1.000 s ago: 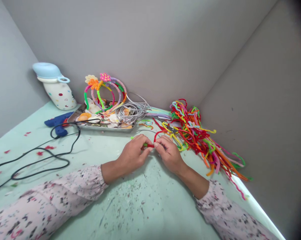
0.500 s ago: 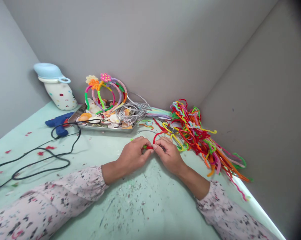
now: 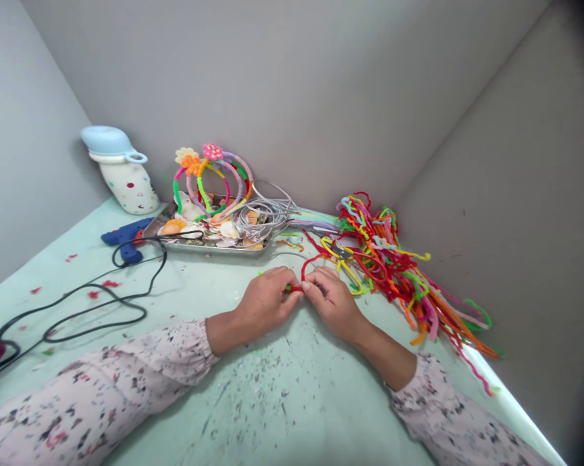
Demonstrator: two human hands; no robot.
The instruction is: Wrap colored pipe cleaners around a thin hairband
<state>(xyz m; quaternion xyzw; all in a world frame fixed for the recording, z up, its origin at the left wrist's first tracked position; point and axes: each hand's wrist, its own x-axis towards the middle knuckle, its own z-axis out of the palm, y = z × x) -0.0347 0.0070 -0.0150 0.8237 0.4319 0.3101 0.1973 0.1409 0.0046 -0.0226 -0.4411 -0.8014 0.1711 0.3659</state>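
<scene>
My left hand [image 3: 268, 299] is closed, thumb against fingers, on a short stretch of red and green pipe cleaner [image 3: 295, 288]. Right beside it, my right hand [image 3: 334, 303] pinches the same red strand, and a loop of red pipe cleaner [image 3: 306, 262] rises above its fingertips. The two hands nearly touch at the fingertips. A thin grey wire shows just behind them; whether it runs inside the red strand is hidden. Yellow-handled scissors [image 3: 341, 254] lie just beyond my right hand.
Behind my hands a metal tray [image 3: 214, 251] carries shells, coiled grey wire [image 3: 267, 217] and wrapped headbands [image 3: 233, 169] with flowers. Colourful pipe cleaners [image 3: 393, 259] heap at right. At left are a blue glue gun [image 3: 129, 238], its black cord [image 3: 112, 288] and a bottle [image 3: 129, 184].
The whole view has shifted slightly, so everything appears a little further right, and a dark red object shows at the left edge. Both hands keep their pinch on the red pipe cleaner.
</scene>
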